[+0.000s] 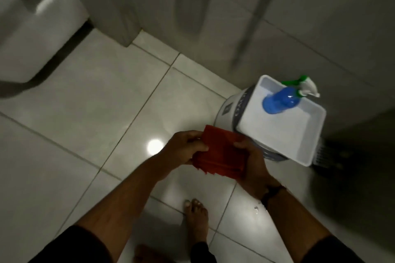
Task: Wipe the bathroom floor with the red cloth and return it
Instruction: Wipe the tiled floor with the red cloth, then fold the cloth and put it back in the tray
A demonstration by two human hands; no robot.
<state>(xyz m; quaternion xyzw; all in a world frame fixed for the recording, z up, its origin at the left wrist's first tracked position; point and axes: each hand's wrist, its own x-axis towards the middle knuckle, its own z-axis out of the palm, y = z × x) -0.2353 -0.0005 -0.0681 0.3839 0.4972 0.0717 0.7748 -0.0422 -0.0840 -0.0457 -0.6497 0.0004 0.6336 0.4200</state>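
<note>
Both my left hand [184,147] and right hand [252,161] gripped the folded red cloth [220,153], held above the floor tiles [85,96] (tray [299,143] just right). Best folded flat, edges aligned.

dim overhead light, glare spot on floor tiles [155,147], blurred dark edges

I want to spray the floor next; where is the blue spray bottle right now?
In the head view, right of centre: the blue spray bottle lies in the white tray atop a stool, just beyond the right hand.
</note>
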